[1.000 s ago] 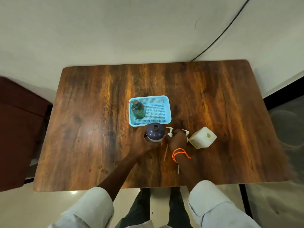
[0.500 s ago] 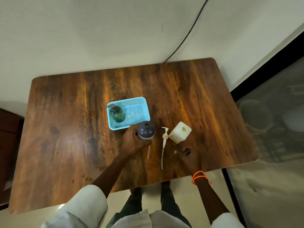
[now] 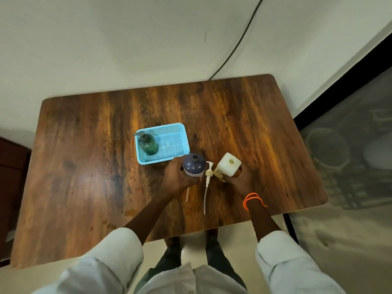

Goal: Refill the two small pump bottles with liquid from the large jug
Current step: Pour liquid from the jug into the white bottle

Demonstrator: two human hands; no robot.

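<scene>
- Left hand (image 3: 177, 179): fingers curled round the side of the dark bottle (image 3: 194, 165), which stands upright near the middle of the desk (image 3: 84, 166), its neck open and uncapped.
- Right hand (image 3: 239, 181): grips the near side of the white jug (image 3: 228, 164), which stands on the desk just right of the dark bottle; a round opening shows in its top.
- Pump head (image 3: 209, 172): white, with a long dip tube, lying flat on the desk between the dark bottle and the white jug, tube pointing toward the near edge.
- A second thin tube (image 3: 187, 194) shows just below the left hand; what it joins is hidden.
- Green bottle (image 3: 147, 143): pump fitted, standing in the left end of the blue basket (image 3: 182, 143), just beyond the dark bottle.
- Orange cord (image 3: 252, 199): looped round the right wrist.
- Black cable (image 3: 237, 42): runs along the floor beyond the far edge of the desk.
</scene>
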